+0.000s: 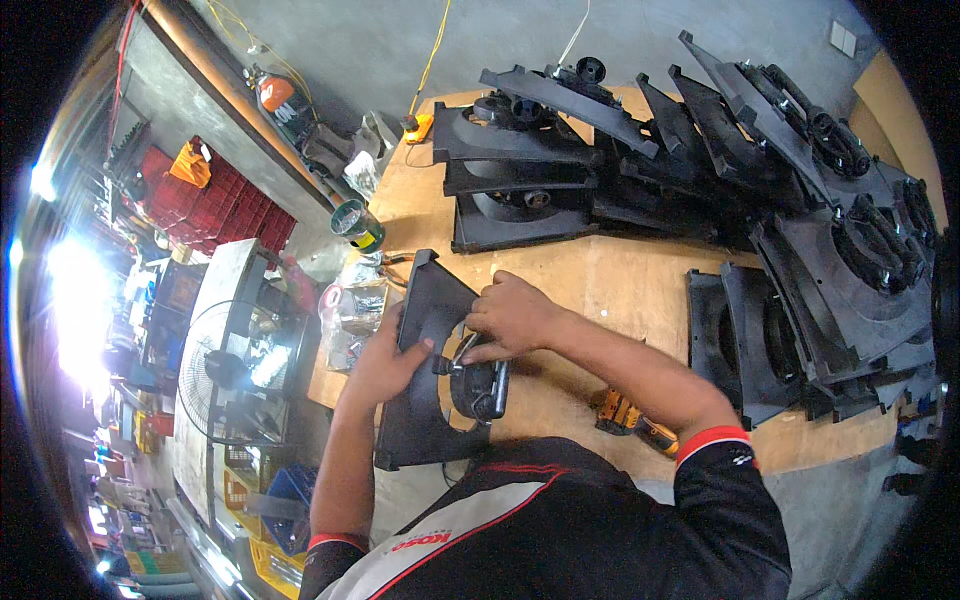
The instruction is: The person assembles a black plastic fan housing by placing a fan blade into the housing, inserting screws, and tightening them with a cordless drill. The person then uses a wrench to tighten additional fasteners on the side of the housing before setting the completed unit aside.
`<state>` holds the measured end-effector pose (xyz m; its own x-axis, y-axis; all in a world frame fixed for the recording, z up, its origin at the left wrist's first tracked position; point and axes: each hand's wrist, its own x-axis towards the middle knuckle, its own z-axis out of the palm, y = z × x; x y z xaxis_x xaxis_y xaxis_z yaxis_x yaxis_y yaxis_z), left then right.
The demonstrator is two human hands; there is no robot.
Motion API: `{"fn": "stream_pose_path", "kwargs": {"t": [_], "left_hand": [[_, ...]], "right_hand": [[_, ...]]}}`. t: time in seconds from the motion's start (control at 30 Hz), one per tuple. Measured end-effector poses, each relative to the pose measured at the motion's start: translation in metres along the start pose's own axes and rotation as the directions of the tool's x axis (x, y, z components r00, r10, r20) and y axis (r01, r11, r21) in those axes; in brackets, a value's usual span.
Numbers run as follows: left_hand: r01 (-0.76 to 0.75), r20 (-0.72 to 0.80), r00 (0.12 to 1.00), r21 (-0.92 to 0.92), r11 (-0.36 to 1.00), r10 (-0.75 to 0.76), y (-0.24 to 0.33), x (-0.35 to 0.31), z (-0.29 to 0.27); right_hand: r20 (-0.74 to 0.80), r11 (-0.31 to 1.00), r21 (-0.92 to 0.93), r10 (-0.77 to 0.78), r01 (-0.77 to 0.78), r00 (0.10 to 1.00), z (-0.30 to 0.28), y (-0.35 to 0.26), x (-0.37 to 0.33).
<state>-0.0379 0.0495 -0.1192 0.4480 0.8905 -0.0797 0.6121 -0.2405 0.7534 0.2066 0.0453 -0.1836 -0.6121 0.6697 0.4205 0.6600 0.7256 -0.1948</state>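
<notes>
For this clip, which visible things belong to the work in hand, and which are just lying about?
Work in hand:
black panel, gripped by the left hand
black fitting on it, touched by the right hand
similar black panels stacked nearby, seemingly
yellow-and-black power tool, probably, though unheld

Apparently just about:
green can
fan
red crates

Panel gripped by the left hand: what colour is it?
The panel is plain black, seen in the head view, the only one.

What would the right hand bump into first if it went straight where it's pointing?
Probably the black panel. The right hand points left toward it and is already at the panel's opening, though depth is hard to judge here.
</notes>
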Motion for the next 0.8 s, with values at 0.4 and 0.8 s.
{"fn": "stream_pose_path", "kwargs": {"t": [0.4, 0.8], "left_hand": [[0.184, -0.102, 0.982, 0.360, 0.915, -0.157, -0.004, 0.069, -0.012], [-0.263, -0.402, 0.905, -0.270, 0.926, 0.139, -0.020, -0.017, -0.027]], "right_hand": [[0.192, 0.058, 0.843, 0.896, -0.534, 0.400, 0.107, 0.000, -0.073], [-0.267, 0.290, 0.956, 0.794, 0.046, 0.547, 0.024, -0.076, -0.027]]}}
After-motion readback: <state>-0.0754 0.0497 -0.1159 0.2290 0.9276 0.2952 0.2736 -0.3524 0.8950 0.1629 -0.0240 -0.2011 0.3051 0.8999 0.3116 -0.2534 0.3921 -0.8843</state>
